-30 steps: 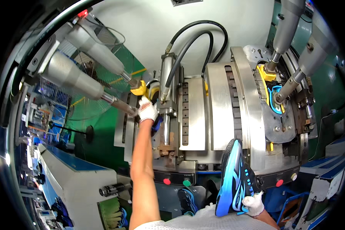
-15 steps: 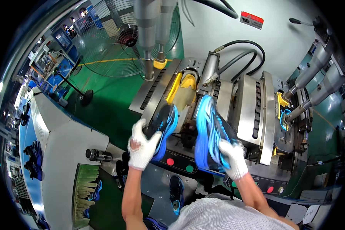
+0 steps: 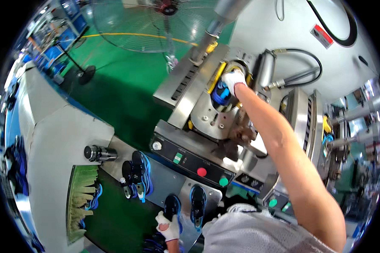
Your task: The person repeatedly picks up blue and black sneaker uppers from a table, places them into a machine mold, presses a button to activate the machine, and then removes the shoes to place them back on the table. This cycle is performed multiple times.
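My right hand [image 3: 233, 79], in a white glove, reaches into the left station of a press machine. Its fingers are closed on a black and blue sports shoe [image 3: 220, 94], which sits between the yellow pads [image 3: 216, 78] of the metal fixture. Low in the view, my left hand [image 3: 169, 227], also gloved, grips the near end of another black and blue sports shoe [image 3: 172, 205] at the metal shelf [image 3: 162, 185]. One more shoe [image 3: 198, 206] stands just right of it. Part of the right shoe is hidden under my glove.
A pair of shoes [image 3: 138, 173] stands on the shelf's left part, beside a dark flask [image 3: 100, 153]. The control panel [image 3: 190, 162] with coloured buttons runs along the machine's front. Behind are a caged fan [image 3: 166, 25] and a press cylinder [image 3: 204, 46]. A bristle-fringed opening [image 3: 78, 202] lies left.
Both hands held shoes up before the machine. My right hand has gone forward into the left fixture with a shoe, and my left has dropped to the shelf. The view has swung left.
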Tool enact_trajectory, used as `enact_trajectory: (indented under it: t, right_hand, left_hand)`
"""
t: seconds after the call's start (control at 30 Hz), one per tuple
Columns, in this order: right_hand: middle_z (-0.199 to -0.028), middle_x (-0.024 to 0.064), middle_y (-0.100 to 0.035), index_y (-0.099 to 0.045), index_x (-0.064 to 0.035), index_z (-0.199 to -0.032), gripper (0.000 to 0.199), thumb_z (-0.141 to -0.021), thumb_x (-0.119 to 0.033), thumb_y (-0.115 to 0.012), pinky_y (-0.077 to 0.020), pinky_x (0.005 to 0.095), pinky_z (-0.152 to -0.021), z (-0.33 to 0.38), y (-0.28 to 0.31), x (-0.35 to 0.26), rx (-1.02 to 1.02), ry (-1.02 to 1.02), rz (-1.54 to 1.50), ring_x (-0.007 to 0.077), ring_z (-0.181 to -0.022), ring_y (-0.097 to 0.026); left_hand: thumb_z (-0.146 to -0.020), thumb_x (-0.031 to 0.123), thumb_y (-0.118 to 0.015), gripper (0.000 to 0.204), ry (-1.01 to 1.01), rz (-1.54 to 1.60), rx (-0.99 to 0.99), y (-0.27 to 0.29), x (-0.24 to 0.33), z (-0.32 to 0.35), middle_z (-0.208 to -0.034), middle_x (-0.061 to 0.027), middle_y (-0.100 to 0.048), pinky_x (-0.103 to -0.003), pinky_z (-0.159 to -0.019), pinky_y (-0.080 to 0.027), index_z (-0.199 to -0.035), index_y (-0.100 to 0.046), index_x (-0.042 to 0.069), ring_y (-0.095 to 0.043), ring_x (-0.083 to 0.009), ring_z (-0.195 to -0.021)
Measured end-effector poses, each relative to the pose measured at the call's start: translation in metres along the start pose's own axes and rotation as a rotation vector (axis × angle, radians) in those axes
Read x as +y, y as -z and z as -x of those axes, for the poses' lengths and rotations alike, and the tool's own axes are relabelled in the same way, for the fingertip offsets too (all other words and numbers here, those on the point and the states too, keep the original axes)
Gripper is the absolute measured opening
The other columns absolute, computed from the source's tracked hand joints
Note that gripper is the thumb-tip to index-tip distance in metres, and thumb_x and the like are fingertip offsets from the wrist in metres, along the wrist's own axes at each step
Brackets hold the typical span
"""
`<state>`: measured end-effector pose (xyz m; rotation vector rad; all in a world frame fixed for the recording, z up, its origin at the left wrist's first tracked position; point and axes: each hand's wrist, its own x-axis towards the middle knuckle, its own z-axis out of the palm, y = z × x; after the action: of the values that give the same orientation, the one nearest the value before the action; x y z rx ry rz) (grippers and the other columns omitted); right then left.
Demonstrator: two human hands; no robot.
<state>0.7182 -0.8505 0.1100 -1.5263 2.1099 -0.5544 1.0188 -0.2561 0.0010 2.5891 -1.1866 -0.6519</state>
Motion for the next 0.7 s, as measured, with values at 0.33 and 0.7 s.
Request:
enact_trajectory:
  t: [0.33,0.7]
  right_hand:
    - [-0.106,0.0214,-0.073,-0.074,-0.0016,-0.1,0.033,-0.082,-0.026,-0.062,-0.054,0.0391,-0.085,-0.005,0.016,0.022,0.086,0.074,0.238,0.0339,-0.101,-0.069]
    - [-0.106,0.0174,-0.074,-0.077,-0.0105,-0.103,0.034,-0.078,-0.032,-0.067,-0.0559,0.0392,-0.088,-0.022,0.028,0.021,-0.21,-0.03,0.202,0.0331,-0.102,-0.071]
  left_hand:
    - [-0.072,0.002,-0.087,0.104,0.115,0.545,0.133,-0.041,-0.031,0.037,-0.145,-0.021,-0.049,-0.039,-0.108,-0.043,-0.156,-0.025,0.0,-0.054,-0.0311,-0.129]
    - [-0.071,0.013,-0.089,0.065,0.195,0.316,-0.025,-0.059,-0.035,0.021,-0.111,-0.0135,-0.071,-0.041,-0.089,-0.054,-0.129,-0.058,0.005,-0.07,-0.0287,-0.098]
